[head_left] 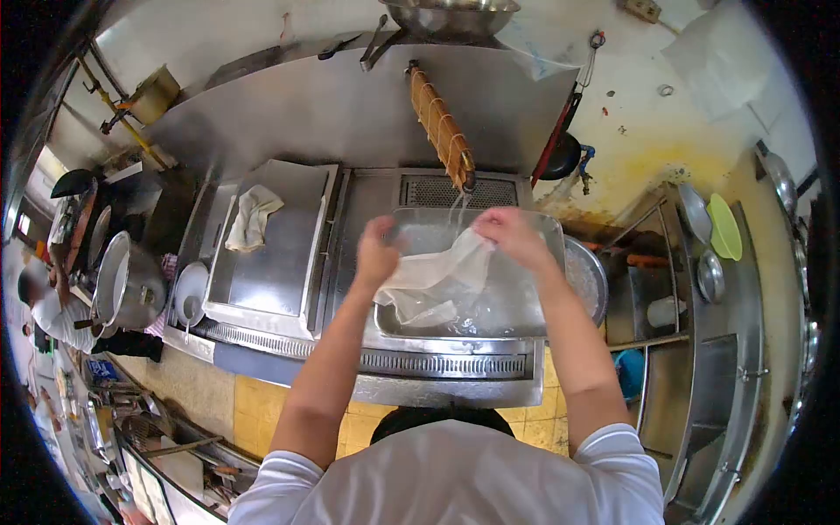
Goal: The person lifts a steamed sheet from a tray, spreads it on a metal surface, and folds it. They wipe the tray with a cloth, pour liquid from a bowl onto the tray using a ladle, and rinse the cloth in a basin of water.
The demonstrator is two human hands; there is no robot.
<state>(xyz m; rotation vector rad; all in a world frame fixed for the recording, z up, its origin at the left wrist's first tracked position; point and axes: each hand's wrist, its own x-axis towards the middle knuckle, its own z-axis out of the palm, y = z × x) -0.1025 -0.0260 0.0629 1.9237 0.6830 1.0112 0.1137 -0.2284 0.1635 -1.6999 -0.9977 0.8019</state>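
Note:
A wet white cloth (446,271) stretches over a rectangular metal pan (525,315) holding water. My right hand (509,234) is closed on the cloth's upper right corner, pinching it between the fingers. At the cloth's left side, my left hand (378,252) is raised near the pan's left edge, its fingers smeared by motion; I cannot tell whether it grips the cloth. Water runs from a faucet (469,182) with a bamboo-mat wrap (439,127) into the pan between my hands. The cloth's lower end trails down toward the water.
Left of the pan, a folded white cloth (254,217) lies on a flat steel cover (271,271). A round metal bowl (588,278) sits against the pan's right side. A large pot (131,284) stands far left, near another person (61,311). Steel shelving (726,376) runs along the right.

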